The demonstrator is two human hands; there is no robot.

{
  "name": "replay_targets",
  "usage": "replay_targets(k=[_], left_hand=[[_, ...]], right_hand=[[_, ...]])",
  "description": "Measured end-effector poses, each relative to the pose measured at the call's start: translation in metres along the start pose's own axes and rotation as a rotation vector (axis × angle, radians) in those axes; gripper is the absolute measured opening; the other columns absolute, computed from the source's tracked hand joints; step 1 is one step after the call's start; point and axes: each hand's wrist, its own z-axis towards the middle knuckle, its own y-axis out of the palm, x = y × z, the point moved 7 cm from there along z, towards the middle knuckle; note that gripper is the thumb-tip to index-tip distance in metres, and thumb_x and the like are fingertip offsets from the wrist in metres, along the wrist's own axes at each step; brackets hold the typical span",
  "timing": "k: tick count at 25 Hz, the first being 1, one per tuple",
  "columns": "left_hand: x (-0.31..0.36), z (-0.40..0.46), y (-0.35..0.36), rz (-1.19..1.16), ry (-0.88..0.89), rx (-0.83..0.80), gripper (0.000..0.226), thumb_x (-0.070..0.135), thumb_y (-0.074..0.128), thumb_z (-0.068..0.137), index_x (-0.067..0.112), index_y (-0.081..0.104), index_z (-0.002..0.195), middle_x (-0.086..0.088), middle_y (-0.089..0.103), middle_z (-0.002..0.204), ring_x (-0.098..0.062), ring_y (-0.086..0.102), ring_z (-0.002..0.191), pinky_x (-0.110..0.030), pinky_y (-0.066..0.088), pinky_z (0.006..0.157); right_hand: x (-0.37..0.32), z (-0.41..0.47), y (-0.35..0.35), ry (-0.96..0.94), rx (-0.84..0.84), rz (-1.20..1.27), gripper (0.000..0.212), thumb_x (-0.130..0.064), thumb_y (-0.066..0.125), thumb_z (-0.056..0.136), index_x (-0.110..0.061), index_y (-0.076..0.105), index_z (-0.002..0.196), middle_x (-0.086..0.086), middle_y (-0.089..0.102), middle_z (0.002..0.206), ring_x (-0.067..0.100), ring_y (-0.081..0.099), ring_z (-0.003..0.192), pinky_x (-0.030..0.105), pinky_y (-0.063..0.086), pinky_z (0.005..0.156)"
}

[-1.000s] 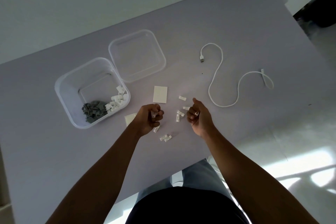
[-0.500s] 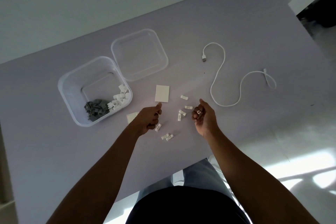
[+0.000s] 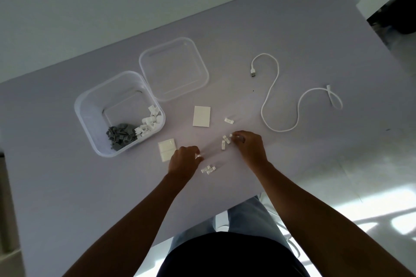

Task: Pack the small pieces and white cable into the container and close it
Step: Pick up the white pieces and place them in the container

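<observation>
A clear open container stands at the left, with grey pieces and white pieces in its near corner. Its clear lid lies just behind it. Small white pieces lie loose on the table: one near the middle, a few by my right hand, a few by my left. My left hand pinches a white piece at its fingertips. My right hand is curled, fingertips down at a white piece. The white cable snakes across the right side.
Two flat white cards lie on the table, one between container and loose pieces, one just left of my left hand. The table's near edge runs under my forearms. At the right the table ends, with bright floor beyond.
Both hands have dropped lower onto the table. My right hand has moved left to the cluster of white pieces; my left hand has reached down to a piece near its fingertips.
</observation>
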Motion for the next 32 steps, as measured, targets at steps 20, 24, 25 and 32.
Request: replay_targets(k=[20,24,25,32], left_hand=[[-0.013,-0.013,0.017,-0.831,-0.442,-0.379,0.022,0.017,0.043,0.089,0.017,0.045,0.067,-0.004,0.047,0.065,-0.013,0.037,0.049,-0.022,0.027,0.047],[0.006,-0.018,0.015,-0.079,-0.037,-0.136,0.032,0.051,0.060,0.086,0.020,0.058,0.086,0.001,0.061,0.074,-0.019,0.060,0.068,-0.028,0.046,0.063],[0.010,-0.023,0.016,-0.001,0.006,-0.113,0.041,0.060,0.063,0.082,0.020,0.059,0.094,0.001,0.064,0.077,-0.018,0.061,0.069,-0.028,0.048,0.065],[0.017,-0.039,0.024,0.150,0.118,-0.012,0.037,0.048,0.058,0.091,0.022,0.069,0.115,-0.003,0.074,0.105,-0.021,0.070,0.089,-0.024,0.046,0.073]], right_hand=[[-0.017,-0.041,0.017,0.595,-0.409,1.441,0.014,-0.016,0.037,0.066,-0.018,0.035,0.052,-0.001,0.030,0.046,0.011,0.024,0.039,0.019,0.017,0.037],[-0.009,-0.041,0.015,0.623,-0.255,1.360,0.015,-0.015,0.037,0.073,-0.010,0.042,0.060,0.011,0.043,0.059,0.017,0.032,0.040,0.018,0.021,0.041],[-0.002,-0.040,0.015,0.645,-0.172,1.271,0.021,-0.015,0.039,0.080,-0.011,0.043,0.059,0.011,0.042,0.060,0.017,0.030,0.040,0.020,0.019,0.042],[-0.011,-0.030,0.010,0.121,0.028,0.071,0.042,-0.042,0.074,0.083,-0.005,0.065,0.101,0.007,0.071,0.088,0.018,0.064,0.074,0.020,0.047,0.066]])
